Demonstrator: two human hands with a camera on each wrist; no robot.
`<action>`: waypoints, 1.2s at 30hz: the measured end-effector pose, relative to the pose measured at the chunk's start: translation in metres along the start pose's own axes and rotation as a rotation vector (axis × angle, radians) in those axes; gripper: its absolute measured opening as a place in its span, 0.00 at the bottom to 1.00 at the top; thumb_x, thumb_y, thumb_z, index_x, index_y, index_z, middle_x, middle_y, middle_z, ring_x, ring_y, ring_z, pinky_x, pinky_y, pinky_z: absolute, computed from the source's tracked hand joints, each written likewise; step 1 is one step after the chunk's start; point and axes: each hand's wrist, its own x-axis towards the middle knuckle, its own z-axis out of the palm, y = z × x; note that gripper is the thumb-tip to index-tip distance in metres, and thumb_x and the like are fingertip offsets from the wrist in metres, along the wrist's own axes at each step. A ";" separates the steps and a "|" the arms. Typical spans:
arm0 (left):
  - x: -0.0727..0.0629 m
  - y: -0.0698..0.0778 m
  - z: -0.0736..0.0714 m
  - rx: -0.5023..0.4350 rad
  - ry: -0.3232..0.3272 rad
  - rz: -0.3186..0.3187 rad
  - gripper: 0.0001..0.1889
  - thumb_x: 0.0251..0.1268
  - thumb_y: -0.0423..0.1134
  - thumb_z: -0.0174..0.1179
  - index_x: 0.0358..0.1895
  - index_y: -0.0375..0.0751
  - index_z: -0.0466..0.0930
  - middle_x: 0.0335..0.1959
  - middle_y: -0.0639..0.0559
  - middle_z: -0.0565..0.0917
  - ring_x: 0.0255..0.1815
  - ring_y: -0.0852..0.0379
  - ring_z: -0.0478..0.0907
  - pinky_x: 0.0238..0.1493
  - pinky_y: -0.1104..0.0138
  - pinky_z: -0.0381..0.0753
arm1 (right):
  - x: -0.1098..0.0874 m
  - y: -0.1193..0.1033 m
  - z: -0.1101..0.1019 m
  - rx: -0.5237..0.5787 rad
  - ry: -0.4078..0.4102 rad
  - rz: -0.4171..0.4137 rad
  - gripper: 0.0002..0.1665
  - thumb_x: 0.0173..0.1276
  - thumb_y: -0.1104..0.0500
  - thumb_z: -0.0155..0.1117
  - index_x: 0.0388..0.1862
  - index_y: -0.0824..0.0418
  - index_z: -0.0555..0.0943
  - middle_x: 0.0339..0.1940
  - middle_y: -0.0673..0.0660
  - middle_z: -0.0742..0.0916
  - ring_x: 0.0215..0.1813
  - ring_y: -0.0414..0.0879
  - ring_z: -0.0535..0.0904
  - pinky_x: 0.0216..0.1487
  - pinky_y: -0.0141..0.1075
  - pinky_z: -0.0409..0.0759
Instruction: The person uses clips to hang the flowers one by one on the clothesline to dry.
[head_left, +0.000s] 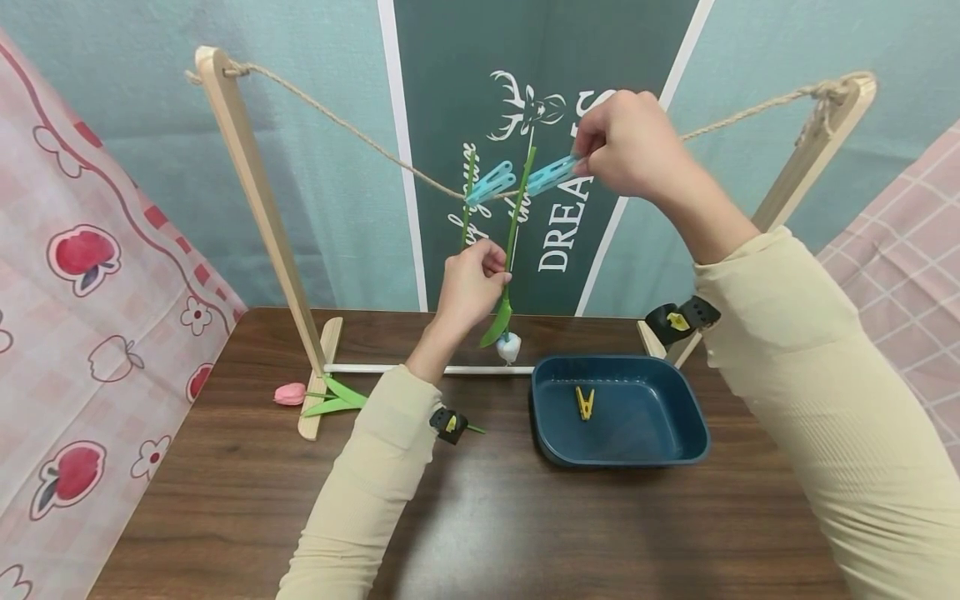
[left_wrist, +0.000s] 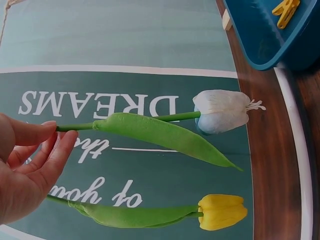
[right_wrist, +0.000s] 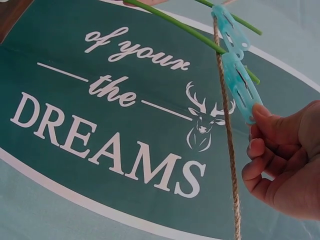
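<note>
My left hand (head_left: 471, 287) pinches the green stem of an artificial white tulip (left_wrist: 222, 111), which hangs bloom-down. Up at the sagging rope (head_left: 337, 122), my right hand (head_left: 630, 148) grips the end of a light-blue clothespin (right_wrist: 242, 90) between thumb and fingers. Its jaws are at the rope and the upper stem of the white tulip. Just to the left, a second blue clothespin (head_left: 491, 183) is on the rope beside another stem. That stem belongs to a yellow tulip (left_wrist: 222, 212), also bloom-down, which my left hand hides in the head view.
Two wooden posts (head_left: 258, 208) carry the rope, with a white rod (head_left: 487, 370) low between them. On the table (head_left: 480, 517), a blue basin (head_left: 543, 442) holds a yellow clothespin (head_left: 585, 404). A pink tulip (head_left: 289, 394) lies by the left foot, partly behind my left arm.
</note>
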 end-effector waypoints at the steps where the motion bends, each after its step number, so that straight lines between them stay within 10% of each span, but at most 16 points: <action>1: 0.000 0.000 0.000 -0.001 -0.001 0.000 0.06 0.56 0.28 0.61 0.35 0.36 0.75 0.29 0.48 0.78 0.31 0.55 0.75 0.34 0.68 0.76 | 0.000 0.000 0.001 -0.003 0.005 -0.005 0.05 0.59 0.70 0.60 0.29 0.73 0.81 0.27 0.65 0.81 0.32 0.50 0.68 0.29 0.39 0.64; 36: -0.001 -0.003 0.000 0.015 -0.025 0.015 0.04 0.57 0.28 0.59 0.35 0.35 0.76 0.29 0.47 0.79 0.31 0.54 0.76 0.35 0.67 0.76 | -0.003 -0.008 0.009 -0.046 -0.046 -0.015 0.04 0.58 0.69 0.61 0.27 0.71 0.81 0.23 0.62 0.81 0.30 0.52 0.70 0.29 0.40 0.64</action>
